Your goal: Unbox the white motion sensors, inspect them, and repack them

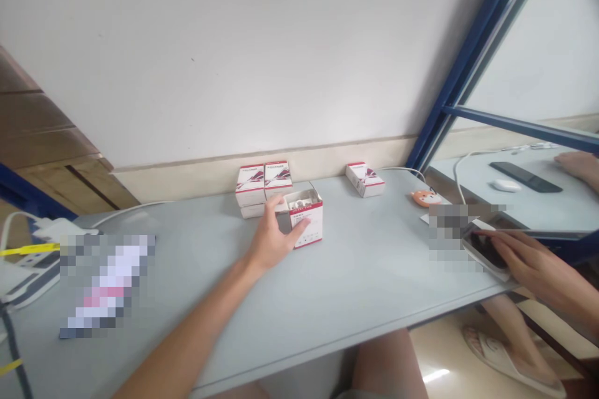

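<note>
My left hand [274,237] grips a small white and red cardboard box [309,229] near the middle of the table. The thumb presses its front face, which reads "DETECTOR", and the fingers curl round its left side. The box stands upright with its top open, and white contents [299,204] show inside, too hidden to name. Just behind it, closed boxes of the same kind [251,177] are stacked by the wall. Another closed box [365,179] lies apart to the right. My right hand is not seen.
A co-worker's hand [538,265] rests at a dark phone-like device [489,250] on the right. Nearby lie an orange animal-faced item [425,197] and a blue frame [442,109]. A blurred-out packet [110,287] and a power strip [40,277] with cables are left.
</note>
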The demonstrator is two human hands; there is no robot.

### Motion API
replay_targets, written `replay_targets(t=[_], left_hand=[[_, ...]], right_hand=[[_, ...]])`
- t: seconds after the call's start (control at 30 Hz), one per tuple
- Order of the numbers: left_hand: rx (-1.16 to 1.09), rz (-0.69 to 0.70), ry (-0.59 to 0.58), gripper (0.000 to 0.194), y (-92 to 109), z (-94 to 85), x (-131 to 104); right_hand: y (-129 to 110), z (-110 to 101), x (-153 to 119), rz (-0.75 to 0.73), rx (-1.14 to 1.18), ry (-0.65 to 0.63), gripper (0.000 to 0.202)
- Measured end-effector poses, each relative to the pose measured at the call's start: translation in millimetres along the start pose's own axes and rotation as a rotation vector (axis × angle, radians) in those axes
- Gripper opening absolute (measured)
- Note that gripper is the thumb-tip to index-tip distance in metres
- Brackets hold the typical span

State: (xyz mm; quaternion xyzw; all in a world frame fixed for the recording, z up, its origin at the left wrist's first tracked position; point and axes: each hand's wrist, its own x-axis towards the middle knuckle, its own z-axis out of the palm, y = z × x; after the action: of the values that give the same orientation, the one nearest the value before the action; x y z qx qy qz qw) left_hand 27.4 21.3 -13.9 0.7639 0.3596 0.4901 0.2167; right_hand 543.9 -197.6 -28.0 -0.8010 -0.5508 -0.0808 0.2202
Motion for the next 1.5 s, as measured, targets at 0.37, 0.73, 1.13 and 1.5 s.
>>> replay_targets(t=[0.37,0.73,1.13,1.5], left_hand=[[0.039,0.058,0.025,0.065,5,-1.2,2],[0.048,0.115,0.074,0.069,-10,5.7,0],[0.151,0.391,0.122,0.061,-1,-9.2,10],[-0.016,0.361,0.144,0.065,-6,0.3,7]], right_hand=[[45,10,-20,0.103,0.097,-0.075,0.039],[-221,23,25,-0.300,0.644,0.022,0.026],[-377,61,77,-0.381,1.210,-0.526,0.040],[-374,66,62,-0.476,1.244,-0.168,0.035]])
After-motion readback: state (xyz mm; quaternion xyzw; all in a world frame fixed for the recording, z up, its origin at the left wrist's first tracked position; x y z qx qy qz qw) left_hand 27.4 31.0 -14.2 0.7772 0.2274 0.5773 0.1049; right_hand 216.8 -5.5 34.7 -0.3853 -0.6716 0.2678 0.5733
